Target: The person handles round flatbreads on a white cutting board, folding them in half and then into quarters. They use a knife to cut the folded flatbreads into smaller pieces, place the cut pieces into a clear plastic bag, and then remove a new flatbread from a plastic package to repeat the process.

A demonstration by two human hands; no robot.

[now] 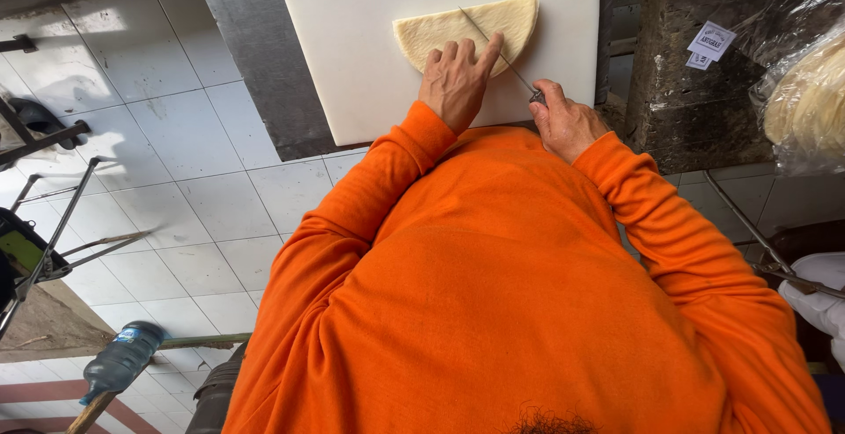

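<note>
Nearest the camera, an orange knit sweater point(528, 293) fills the lower view, soft and slightly fuzzy, both sleeves reaching toward the counter. The left hand point(455, 82) lies flat and open, fingers spread and pressing on the near, curved side of a pale half-round of flat dough point(475, 22). The right hand point(563, 121) is closed around the handle of a thin knife point(502, 54), its narrow blade slanting across the dough just beside the left fingertips. The dough lies on a smooth white cutting board point(352, 55), near the board's right half; bare board stays open to the left of it and along the near edge. The board rests on a dark grey counter point(264, 64). To the right, well apart, a clear plastic bag of stacked flatbreads point(805, 99) sits crinkled. Left, pale floor tiles point(176, 161) lie open
</note>
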